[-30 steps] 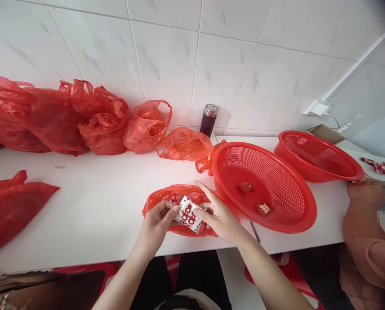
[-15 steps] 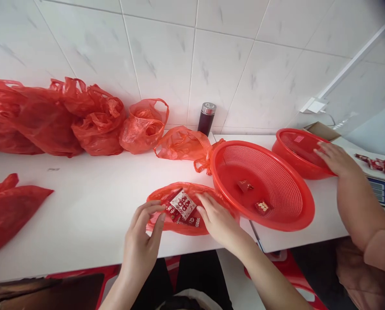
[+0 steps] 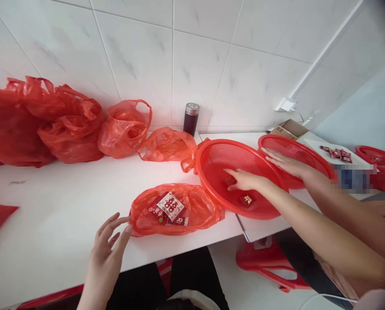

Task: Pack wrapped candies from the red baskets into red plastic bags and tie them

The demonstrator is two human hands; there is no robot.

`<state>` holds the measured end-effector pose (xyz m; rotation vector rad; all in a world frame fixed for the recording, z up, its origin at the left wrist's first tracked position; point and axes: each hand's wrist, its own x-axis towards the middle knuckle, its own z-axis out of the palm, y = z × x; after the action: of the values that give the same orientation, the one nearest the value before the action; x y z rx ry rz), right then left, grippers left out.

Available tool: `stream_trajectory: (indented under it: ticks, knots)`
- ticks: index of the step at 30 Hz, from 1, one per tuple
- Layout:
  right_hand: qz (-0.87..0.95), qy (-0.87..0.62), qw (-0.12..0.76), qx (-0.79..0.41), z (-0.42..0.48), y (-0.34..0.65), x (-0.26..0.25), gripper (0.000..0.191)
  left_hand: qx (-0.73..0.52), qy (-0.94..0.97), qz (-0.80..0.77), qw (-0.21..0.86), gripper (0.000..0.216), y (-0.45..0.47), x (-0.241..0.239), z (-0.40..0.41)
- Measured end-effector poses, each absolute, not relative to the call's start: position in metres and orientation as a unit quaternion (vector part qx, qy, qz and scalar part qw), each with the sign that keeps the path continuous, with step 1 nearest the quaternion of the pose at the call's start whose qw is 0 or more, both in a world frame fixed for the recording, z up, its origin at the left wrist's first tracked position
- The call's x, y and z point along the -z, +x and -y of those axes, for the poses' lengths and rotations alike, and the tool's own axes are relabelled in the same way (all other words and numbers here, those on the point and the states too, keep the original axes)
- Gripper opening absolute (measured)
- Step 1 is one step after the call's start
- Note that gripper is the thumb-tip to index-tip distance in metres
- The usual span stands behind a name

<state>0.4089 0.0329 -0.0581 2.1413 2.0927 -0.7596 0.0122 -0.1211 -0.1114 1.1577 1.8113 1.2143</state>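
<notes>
My left hand (image 3: 110,243) is beside the left end of a red plastic bag (image 3: 203,206), its fingers apart and the fingertips at the bag's edge. Inside the spread-open bag lie several small red packets and a white-and-red patterned packet (image 3: 170,206). My right hand (image 3: 244,179) reaches into a red perforated plastic basket (image 3: 208,189), fingers spread over its bottom and nothing visibly held. Partly under that hand is a dark red item, mostly hidden. Nearer the basket's front wall lies a small red packet with gold marking (image 3: 247,199).
Another person's hand (image 3: 284,162) is over a second red basket (image 3: 321,165) at the right. Filled red bags (image 3: 71,135) stand along the wall, near a dark thermos (image 3: 191,120). A cardboard box (image 3: 291,129) and several red packets (image 3: 337,153) are farther right.
My right hand has left the bag and moved right into the basket. My left hand stays at the bag's left end. The view has shifted right, showing another basket.
</notes>
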Motion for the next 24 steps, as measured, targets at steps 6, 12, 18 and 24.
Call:
stream_trajectory:
  ticks: [6, 12, 18, 24]
  knots:
    - [-0.683, 0.651, -0.069, 0.322, -0.046, 0.403, 0.061, 0.030, -0.466, 0.424, -0.695, 0.347, 0.036, 0.016, 0.108, 0.126]
    - [-0.717, 0.515, -0.230, 0.411, -0.015, 0.360, 0.014, 0.038, -0.506, 0.441, -0.677, 0.303, 0.033, 0.012, 0.106, 0.123]
    - [-0.773, 0.490, -0.281, 0.288, 0.034, 0.310, 0.000, 0.041, -0.495, 0.438, -0.665, 0.349, 0.038, 0.013, 0.118, 0.115]
    - [-0.719, 0.677, -0.032, 0.153, 0.019, 0.388, 0.027, 0.044, -0.514, 0.397, -0.657, 0.383, 0.044, 0.013, 0.123, 0.121]
